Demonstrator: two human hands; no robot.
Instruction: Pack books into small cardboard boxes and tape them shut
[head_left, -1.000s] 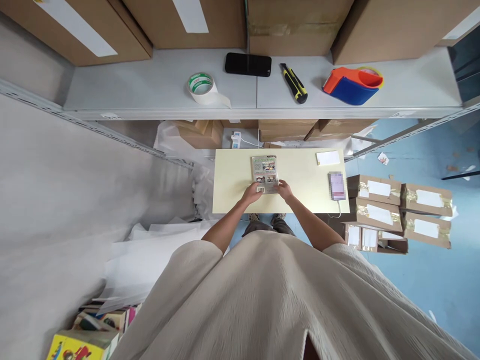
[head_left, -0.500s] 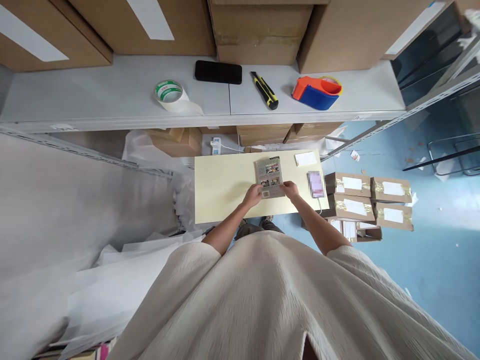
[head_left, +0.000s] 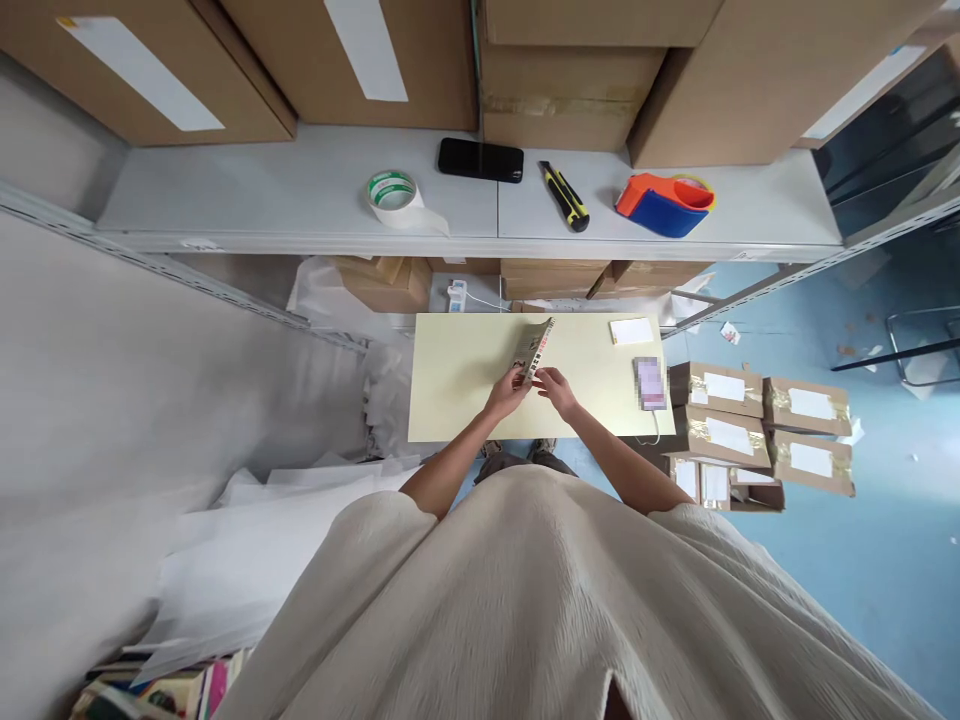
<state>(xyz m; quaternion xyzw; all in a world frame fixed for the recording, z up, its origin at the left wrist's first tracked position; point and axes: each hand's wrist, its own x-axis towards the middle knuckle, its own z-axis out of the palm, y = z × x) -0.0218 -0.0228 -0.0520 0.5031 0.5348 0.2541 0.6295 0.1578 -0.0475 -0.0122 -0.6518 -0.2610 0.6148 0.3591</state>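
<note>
A book (head_left: 534,348) is held over the cream-coloured table (head_left: 450,385), tilted up so that its printed spine faces me. My left hand (head_left: 508,391) is closed on its near end. At the near end of the spine is my right hand (head_left: 556,392), its fingers apart and their tips at or close to the book; whether they touch it I cannot tell. Right of the book a phone with a lit, blurred screen (head_left: 649,383) lies on the table with a cable attached. A white card or pad (head_left: 631,331) lies beyond that phone.
Above the table's far side runs a grey shelf (head_left: 300,200) bearing a tape roll (head_left: 395,195), a black phone (head_left: 480,160), a utility knife (head_left: 565,196), a tape dispenser (head_left: 666,204) and large cartons (head_left: 574,90). Labelled boxes (head_left: 726,437) stand at right, white sheets (head_left: 240,560) at left.
The book has gone from lying with its back cover up to standing tilted, spine toward me. My right hand has moved inward from its right corner to the spine. The view has shifted slightly.
</note>
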